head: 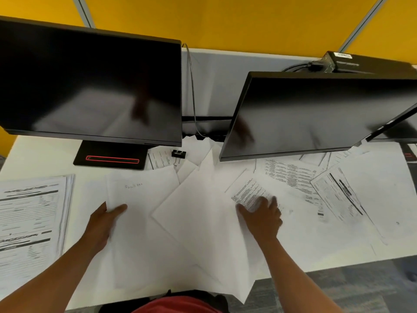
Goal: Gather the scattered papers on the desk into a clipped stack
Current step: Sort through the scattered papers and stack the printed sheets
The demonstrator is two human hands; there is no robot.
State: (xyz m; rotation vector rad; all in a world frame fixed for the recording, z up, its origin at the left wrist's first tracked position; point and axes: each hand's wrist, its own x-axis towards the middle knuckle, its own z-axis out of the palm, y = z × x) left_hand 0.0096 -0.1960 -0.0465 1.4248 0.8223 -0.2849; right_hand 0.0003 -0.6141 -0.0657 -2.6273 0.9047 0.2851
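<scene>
On papers (198, 222): both hands, L (102, 222), R (262, 216).

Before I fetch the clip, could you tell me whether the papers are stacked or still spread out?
Spread out: loose papers lie fanned at angles across the desk, under both hands.

Head-worn view, down over desk (45, 154)
</scene>
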